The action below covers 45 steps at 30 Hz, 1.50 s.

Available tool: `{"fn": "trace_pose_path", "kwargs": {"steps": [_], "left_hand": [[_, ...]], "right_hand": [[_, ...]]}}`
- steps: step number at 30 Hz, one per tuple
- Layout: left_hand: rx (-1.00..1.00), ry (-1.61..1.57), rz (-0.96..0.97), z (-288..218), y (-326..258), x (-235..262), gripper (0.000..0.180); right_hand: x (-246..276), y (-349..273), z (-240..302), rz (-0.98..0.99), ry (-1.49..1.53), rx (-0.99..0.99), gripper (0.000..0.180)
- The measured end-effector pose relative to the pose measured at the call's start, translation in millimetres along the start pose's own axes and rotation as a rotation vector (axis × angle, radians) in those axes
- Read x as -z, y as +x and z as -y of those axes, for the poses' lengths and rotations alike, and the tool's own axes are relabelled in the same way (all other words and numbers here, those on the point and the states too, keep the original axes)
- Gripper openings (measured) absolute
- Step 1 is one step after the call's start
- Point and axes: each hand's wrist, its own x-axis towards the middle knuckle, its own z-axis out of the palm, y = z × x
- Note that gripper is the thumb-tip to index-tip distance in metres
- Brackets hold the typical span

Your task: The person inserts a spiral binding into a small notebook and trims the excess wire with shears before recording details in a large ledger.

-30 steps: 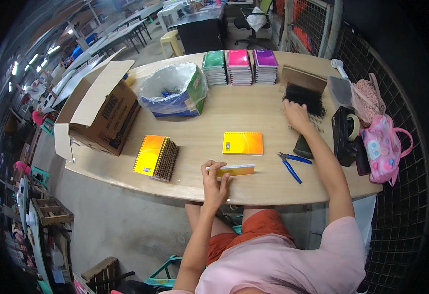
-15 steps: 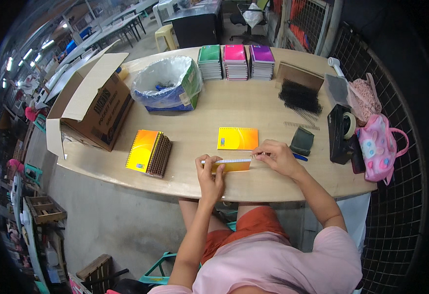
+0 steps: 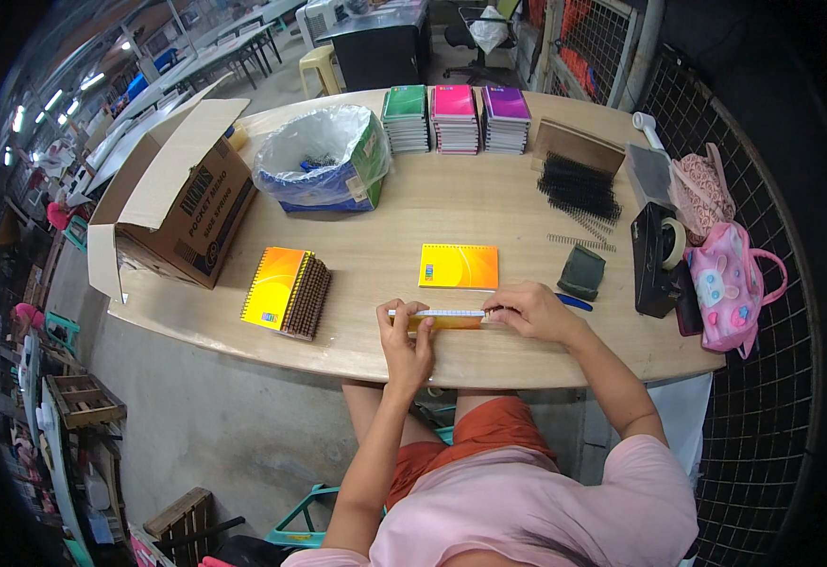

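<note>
A thin orange notebook (image 3: 443,321) is held at the near edge of the wooden table (image 3: 489,203), standing on its long side with its white wire spine on top. It is gripped at both ends. The left hand (image 3: 407,338) is closed around its left end, with the thumb and fingers pinched on the spine. The right hand (image 3: 529,310) is closed on its right end, with the fingertips pressed down on the wire.

Just behind the held notebook, a little way off, an orange and yellow notebook (image 3: 459,266) is laid flat. To the left of the left hand, well apart, a stack of orange notebooks (image 3: 287,292) is set with the spiral sides facing the hands. Just past the right hand a blue pen (image 3: 574,302) is seen, and behind that a small dark green pouch (image 3: 582,272).

Farther back from the right hand, a pile of black wire coils (image 3: 579,186) is laid, with a black tape holder (image 3: 655,257) and a pink bag (image 3: 730,283) off to the right. Far behind both hands, three stacks of notebooks (image 3: 456,117) are lined up, green, pink and purple. Far back to the left, a blue bin lined with clear plastic (image 3: 323,161) is placed beside an open cardboard box (image 3: 182,194)
</note>
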Motion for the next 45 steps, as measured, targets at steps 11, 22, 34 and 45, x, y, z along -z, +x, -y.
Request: {"fn": "trace_pose_path", "kwargs": {"steps": [11,22,34,45], "left_hand": [[0.035,-0.016,0.003,0,-2,-1,0.02],[-0.048,0.024,0.003,-1,-2,-1,0.016],[-0.016,-0.004,-0.005,-2,-3,-2,0.016],[-0.013,-0.012,0.003,0,-4,-2,0.018]], "right_hand": [[-9,6,32,-0.118,-0.244,-0.02,0.017],[-13,8,28,-0.167,-0.244,-0.016,0.02],[-21,10,38,-0.191,-0.358,-0.031,0.016],[-22,7,35,-0.177,-0.555,0.052,0.028]]}}
